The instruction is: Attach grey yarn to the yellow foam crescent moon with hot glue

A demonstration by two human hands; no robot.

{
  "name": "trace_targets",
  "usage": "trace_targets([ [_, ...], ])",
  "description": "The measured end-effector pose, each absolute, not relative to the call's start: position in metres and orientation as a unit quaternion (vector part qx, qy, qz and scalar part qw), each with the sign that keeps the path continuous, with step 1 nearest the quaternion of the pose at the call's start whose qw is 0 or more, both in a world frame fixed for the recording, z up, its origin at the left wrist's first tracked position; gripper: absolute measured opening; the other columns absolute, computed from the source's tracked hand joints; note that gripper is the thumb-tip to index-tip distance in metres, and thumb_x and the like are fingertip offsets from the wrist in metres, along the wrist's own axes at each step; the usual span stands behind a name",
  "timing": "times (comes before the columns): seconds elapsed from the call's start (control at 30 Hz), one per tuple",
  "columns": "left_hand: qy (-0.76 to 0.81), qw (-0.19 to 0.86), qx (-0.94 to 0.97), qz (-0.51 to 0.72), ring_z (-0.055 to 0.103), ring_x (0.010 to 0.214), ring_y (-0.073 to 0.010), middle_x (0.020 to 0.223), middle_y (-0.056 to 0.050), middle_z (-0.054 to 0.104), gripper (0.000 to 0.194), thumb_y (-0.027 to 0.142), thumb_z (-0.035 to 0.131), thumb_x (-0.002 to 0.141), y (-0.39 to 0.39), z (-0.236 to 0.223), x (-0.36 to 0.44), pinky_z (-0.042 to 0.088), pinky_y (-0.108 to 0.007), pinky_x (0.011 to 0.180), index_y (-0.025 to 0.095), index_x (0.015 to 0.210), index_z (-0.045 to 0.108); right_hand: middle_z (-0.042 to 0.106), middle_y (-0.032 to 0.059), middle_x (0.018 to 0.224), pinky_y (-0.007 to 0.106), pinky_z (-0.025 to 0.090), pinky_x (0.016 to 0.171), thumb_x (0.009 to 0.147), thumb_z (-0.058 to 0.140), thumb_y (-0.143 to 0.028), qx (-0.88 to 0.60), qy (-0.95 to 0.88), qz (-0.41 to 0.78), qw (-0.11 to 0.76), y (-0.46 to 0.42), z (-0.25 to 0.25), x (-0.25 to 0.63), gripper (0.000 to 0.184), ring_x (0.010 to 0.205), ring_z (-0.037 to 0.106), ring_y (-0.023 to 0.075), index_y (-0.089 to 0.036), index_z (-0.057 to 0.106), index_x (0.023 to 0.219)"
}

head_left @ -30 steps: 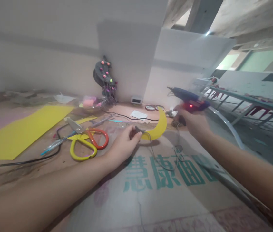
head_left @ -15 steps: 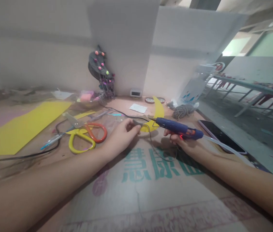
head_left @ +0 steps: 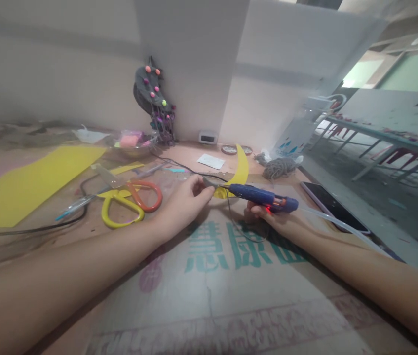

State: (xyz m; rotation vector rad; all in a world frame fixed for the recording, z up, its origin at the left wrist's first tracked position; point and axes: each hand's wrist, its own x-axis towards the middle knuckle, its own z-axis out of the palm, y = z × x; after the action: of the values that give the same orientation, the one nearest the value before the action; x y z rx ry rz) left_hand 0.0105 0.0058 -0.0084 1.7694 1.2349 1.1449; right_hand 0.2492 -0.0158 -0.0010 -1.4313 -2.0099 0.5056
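Observation:
Between its thumb and fingers, my left hand pinches one end of a yellow paper crescent, where a bit of grey yarn also shows. My right hand is wrapped around a blue glue gun with a small red light. The gun points left, its nozzle at the crescent's lower end, close to my left fingertips; whether it touches the paper I cannot tell. A clear glue stick runs out of the gun's back. A thin strand of yarn loops below the crescent on the board.
Scissors with yellow and orange handles lie left, near a yellow sheet. A phone and grey yarn sit right. A grey crescent ornament with pompoms hangs at the back, beside a small digital display.
The glue gun has moved left, bringing its nozzle to the crescent's end by my left fingers. My left hand keeps its pinch. The whole view has shifted slightly.

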Motion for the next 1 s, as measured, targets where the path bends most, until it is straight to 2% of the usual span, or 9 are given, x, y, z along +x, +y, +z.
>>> trace_targets([
  [0.13, 0.469, 0.347, 0.68, 0.444, 0.049, 0.067, -0.0136, 0.07, 0.004, 0.052, 0.017, 0.033, 0.054, 0.085, 0.0075, -0.0115, 0.0105, 0.036, -0.027, 0.062, 0.019, 0.076, 0.049, 0.07, 0.0049, 0.081, 0.041, 0.057, 0.072, 0.074, 0.059, -0.054, -0.563, -0.747, 0.185, 0.302, -0.019, 0.0026, 0.245, 0.03, 0.075, 0.067, 0.0259, -0.025, 0.062, 0.085],
  [0.27, 0.468, 0.343, 0.682, 0.445, 0.049, 0.066, -0.0137, 0.07, 0.004, 0.052, 0.018, 0.035, 0.054, 0.085, 0.0094, -0.0148, 0.0097, 0.037, -0.027, 0.061, 0.02, 0.076, 0.049, 0.071, 0.0049, 0.08, 0.04, 0.058, 0.068, 0.075, 0.058, -0.053, -0.561, -0.741, 0.216, 0.3, -0.0194, 0.0024, 0.2456, 0.029, 0.074, 0.068, 0.0266, -0.026, 0.062, 0.084],
  [0.43, 0.471, 0.335, 0.688, 0.438, 0.05, 0.066, -0.0139, 0.068, 0.004, 0.052, 0.018, 0.035, 0.052, 0.086, 0.0094, -0.0145, 0.0085, 0.037, -0.027, 0.061, 0.02, 0.075, 0.049, 0.071, 0.0043, 0.081, 0.042, 0.058, 0.077, 0.075, 0.059, -0.055, -0.558, -0.747, 0.194, 0.305, -0.0177, 0.0002, 0.2471, 0.031, 0.079, 0.068, 0.0266, -0.025, 0.061, 0.083],
  [0.8, 0.464, 0.352, 0.684, 0.44, 0.05, 0.064, -0.0136, 0.068, 0.003, 0.053, 0.019, 0.034, 0.054, 0.086, 0.0066, -0.01, 0.0107, 0.036, -0.027, 0.059, 0.019, 0.074, 0.05, 0.068, 0.0048, 0.075, 0.04, 0.057, 0.066, 0.075, 0.062, -0.052, -0.575, -0.739, 0.17, 0.307, -0.0166, -0.0008, 0.2439, 0.028, 0.07, 0.064, 0.0248, -0.025, 0.062, 0.08],
  [1.0, 0.463, 0.364, 0.675, 0.444, 0.051, 0.065, -0.0138, 0.068, 0.003, 0.054, 0.017, 0.033, 0.054, 0.085, 0.0056, -0.0095, 0.0106, 0.037, -0.027, 0.061, 0.019, 0.075, 0.05, 0.069, 0.0052, 0.082, 0.041, 0.058, 0.072, 0.075, 0.061, -0.053, -0.579, -0.736, 0.175, 0.305, -0.0172, 0.0004, 0.2436, 0.03, 0.077, 0.065, 0.0255, -0.024, 0.063, 0.085],
])
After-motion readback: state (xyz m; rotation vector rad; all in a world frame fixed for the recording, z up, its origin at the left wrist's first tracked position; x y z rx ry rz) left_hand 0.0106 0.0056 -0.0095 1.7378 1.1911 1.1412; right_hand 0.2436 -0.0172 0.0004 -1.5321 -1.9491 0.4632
